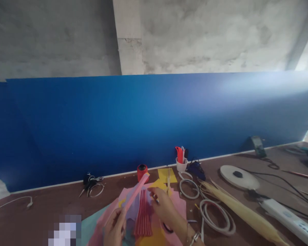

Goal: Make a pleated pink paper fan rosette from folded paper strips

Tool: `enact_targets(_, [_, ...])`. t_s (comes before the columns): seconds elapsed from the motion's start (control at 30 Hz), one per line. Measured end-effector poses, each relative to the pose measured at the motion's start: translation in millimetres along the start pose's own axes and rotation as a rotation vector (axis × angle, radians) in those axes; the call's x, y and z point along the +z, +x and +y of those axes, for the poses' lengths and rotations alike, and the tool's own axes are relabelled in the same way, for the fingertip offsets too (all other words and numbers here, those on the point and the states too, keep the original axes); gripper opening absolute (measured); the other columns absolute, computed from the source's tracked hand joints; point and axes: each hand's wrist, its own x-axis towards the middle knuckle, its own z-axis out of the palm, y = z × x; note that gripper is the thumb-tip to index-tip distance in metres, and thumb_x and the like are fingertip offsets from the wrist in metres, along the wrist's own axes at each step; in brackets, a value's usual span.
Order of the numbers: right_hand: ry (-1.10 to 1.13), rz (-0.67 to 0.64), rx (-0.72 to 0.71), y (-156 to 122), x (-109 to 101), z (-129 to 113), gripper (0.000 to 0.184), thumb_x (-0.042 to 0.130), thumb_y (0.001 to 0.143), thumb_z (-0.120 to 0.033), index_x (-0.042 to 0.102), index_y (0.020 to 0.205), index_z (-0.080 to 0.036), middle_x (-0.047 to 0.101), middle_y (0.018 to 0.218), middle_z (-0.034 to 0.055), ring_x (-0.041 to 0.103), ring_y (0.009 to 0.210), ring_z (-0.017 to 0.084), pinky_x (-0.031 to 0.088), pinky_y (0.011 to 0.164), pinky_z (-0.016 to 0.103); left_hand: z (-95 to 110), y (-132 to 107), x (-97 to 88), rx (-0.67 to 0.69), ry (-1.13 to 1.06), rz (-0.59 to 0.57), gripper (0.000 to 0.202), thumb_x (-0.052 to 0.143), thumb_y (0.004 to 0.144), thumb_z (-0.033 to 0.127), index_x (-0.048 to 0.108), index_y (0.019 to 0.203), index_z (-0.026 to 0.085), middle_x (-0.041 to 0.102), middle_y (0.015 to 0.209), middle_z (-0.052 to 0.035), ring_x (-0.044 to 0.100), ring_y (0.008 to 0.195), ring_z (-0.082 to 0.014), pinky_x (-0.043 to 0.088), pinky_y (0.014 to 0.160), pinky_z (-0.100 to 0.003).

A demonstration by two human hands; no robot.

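My left hand (115, 226) is closed around the lower end of a folded pink paper strip (136, 192), which slants up to the right. To the right of it lies a pleated red paper (143, 217) on a spread of coloured sheets. Over the right side of these sheets is my right hand (164, 204), its fingers curled, with a small dark object showing between them that I cannot make out. A dark curved piece (167, 228) shows below my right wrist. The pink paper sheets (181, 206) lie beneath both hands, with yellow and teal ones among them.
Behind the papers stand a red round container (142, 173) and a white cup (181, 165) holding tools. Coiled white tubing (217, 218), a straw-coloured fibre bundle (246, 213) and a power strip (292, 220) lie right. Dark-handled scissors (88, 182) lie left. A blue partition (133, 126) borders the table.
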Motion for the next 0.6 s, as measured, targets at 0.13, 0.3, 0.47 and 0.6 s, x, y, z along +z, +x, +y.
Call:
enact_targets(0.13, [-0.485,-0.210,-0.217,-11,12,3,0.064,0.054,0.068,-0.007,0.052,0.128,-0.028,0.043,0.141,0.0115,0.035,0.128,0.033,0.028,0.100,0.047,9,-5,2.3,0.031,0.005,0.028,0.046,0.070,0.056,0.062,0.054,0.054,0.018,0.038,0.039,0.0075,0.034,0.035,-0.0070,0.027,0.035,-0.018])
enact_targets(0.3, [-0.600,-0.238,-0.292,-12,24,0,0.025,0.050,0.082,-0.017,0.068,0.099,-0.022,0.038,0.145,0.0087,0.026,0.135,0.030,0.025,0.103,0.045,8,-5,4.0,0.014,-0.032,0.022,0.050,0.071,0.053,0.063,0.050,0.051,0.018,0.036,0.038,0.0080,0.030,0.033,-0.0055,0.023,0.034,-0.018])
enact_targets(0.47, [-0.300,-0.010,-0.386,-11,19,-9,0.023,0.052,0.074,-0.008,0.068,0.083,-0.022,0.064,0.110,0.0060,0.049,0.110,0.024,0.035,0.092,0.038,7,-1,2.3,-0.048,-0.111,0.130,0.049,0.074,0.048,0.061,0.054,0.055,0.017,0.043,0.040,0.0066,0.036,0.034,-0.0058,0.024,0.034,-0.017])
enact_targets(0.6, [0.150,0.236,-0.221,-6,13,-19,0.007,0.060,0.074,-0.021,0.064,0.069,-0.020,0.061,0.077,0.0038,0.054,0.078,0.019,0.040,0.071,0.031,6,1,0.7,-0.025,-0.183,0.189,0.046,0.079,0.044,0.055,0.057,0.057,0.016,0.050,0.043,0.0053,0.042,0.036,-0.0069,0.026,0.035,-0.017])
